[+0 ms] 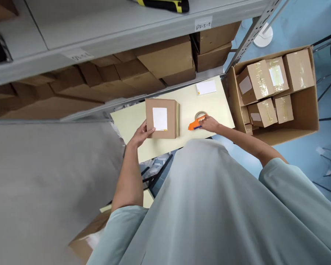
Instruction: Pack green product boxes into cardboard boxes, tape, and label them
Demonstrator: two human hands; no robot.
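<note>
A small cardboard box (pixel 170 119) with a white label (pixel 160 119) stands on the pale yellow table, its right side striped with tape. My left hand (pixel 140 134) grips its lower left corner, thumb over the front face and the other fingers partly hidden. Over the table's right half, my right hand (pixel 209 123) is closed on an orange tape dispenser (pixel 193 125). A roll of tape (pixel 201 113) shows just behind the orange part. A thin dark blue piece sticks out beside my fingers; its kind is unclear.
The pale table (pixel 139 115) also bears a stack of white labels (pixel 206 87). A large open carton (pixel 303 110) with several taped boxes stands at right. Behind the table, a metal shelf (pixel 143 35) holds more boxes and a yellow-black utility knife (pixel 165 4). A grey wall is at left.
</note>
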